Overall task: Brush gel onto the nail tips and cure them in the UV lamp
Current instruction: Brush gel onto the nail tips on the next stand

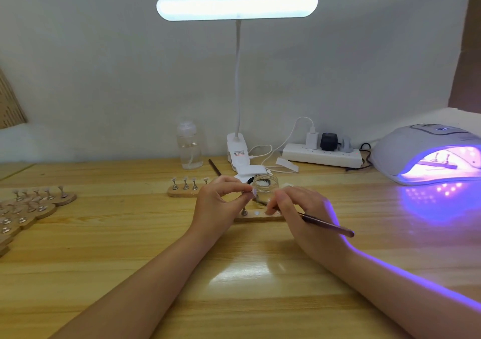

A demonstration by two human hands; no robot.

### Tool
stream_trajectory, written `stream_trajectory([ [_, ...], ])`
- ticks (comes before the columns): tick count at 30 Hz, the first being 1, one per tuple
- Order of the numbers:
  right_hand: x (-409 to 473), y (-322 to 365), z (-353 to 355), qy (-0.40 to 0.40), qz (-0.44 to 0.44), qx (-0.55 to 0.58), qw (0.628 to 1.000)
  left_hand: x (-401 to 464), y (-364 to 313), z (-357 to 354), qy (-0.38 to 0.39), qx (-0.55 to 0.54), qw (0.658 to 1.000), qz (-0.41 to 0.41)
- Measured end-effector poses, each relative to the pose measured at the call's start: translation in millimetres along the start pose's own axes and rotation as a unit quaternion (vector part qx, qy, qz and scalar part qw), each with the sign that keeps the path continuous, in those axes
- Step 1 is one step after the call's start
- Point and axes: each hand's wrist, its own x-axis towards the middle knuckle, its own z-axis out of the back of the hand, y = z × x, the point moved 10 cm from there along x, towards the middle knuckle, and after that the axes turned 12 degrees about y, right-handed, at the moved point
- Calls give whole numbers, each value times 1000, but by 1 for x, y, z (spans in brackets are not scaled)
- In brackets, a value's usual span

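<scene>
Wooden holder strips (pixel 31 208) studded with small metal stands are stacked at the far left edge of the wooden table (pixel 130 247). Further right, a clear pump bottle (pixel 189 146) is set by the wall, and a holder strip (pixel 182 191) with four stands bearing nail tips is laid in front of it. At the centre, a nail tip on its stand (pixel 248 192) is pinched between the curled fingers of the left hand (pixel 221 203), raised just above a nearer holder strip (pixel 260 217) (one stand and a bare magnet dot can be seen on it). A small open glass jar (pixel 265 186) is placed just behind the hands. A thin brown brush (pixel 325 225) is grasped by the curled fingers of the right hand (pixel 299 208), its bristle end directed at the held tip; whether bristles touch the tip cannot be told. A lit clip lamp (pixel 236 6) is fixed behind, beside a power strip (pixel 321 155). At the far right, the curing lamp (pixel 426 153) is lit violet, with stands visible inside.
</scene>
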Motion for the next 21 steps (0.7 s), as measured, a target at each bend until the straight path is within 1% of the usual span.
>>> stream_trajectory([
  [2, -1, 0, 1, -6, 8, 14, 1000, 0, 0, 0, -2, -3, 1000, 2],
  [5, -1, -2, 4, -16, -2, 5, 1000, 0, 0, 0, 1, -1, 1000, 4],
  [9, 1, 1, -1, 7, 1, -4, 1000, -1, -2, 0, 1, -4, 1000, 0],
  [11, 0, 3, 1, -4, 11, 5, 1000, -1, -3, 0, 1, -5, 1000, 1],
  [14, -1, 0, 5, -19, 0, -1, 1000, 0, -3, 0, 0, 0, 1000, 2],
  [18, 0, 0, 1, 1, 0, 6, 1000, 0, -3, 0, 2, -2, 1000, 3],
  [21, -1, 2, 5, -16, 11, 11, 1000, 0, -3, 0, 3, -2, 1000, 4],
])
